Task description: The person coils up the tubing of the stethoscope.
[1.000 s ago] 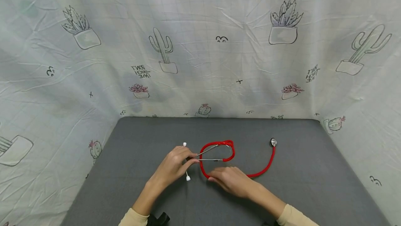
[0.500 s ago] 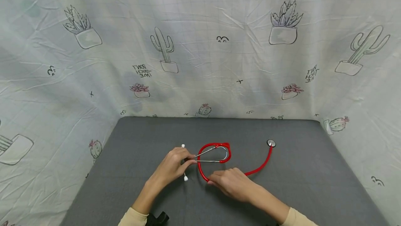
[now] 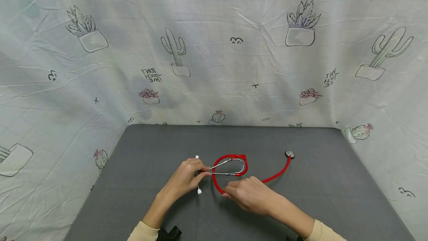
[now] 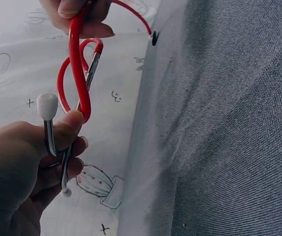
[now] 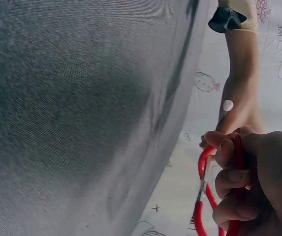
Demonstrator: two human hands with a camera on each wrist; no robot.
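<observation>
A stethoscope with red tubing [image 3: 215, 183] is held between both hands above the grey surface. My left hand [image 3: 187, 174] pinches its metal ear tubes near the white eartips [image 3: 199, 191]; in the left wrist view one eartip [image 4: 47, 106] sticks up beside the thumb. The red tube loops round past the metal spring end. Nearer the front, my right hand [image 3: 250, 196] grips the tubing, and in the right wrist view its fingers [image 5: 236, 177] curl round the red tube. From that hand the free length runs right to the chestpiece [image 3: 289, 154], at the tabletop.
A grey cloth-covered table [image 3: 160, 140] lies under the hands. Behind it and at both sides hangs a pale curtain [image 3: 214, 48] printed with potted cacti. A black strap device [image 3: 168, 233] is on the left wrist.
The stethoscope's loop has shifted slightly toward the front. The chestpiece has turned and come a little nearer. Both hands keep their hold, with the right hand barely moved.
</observation>
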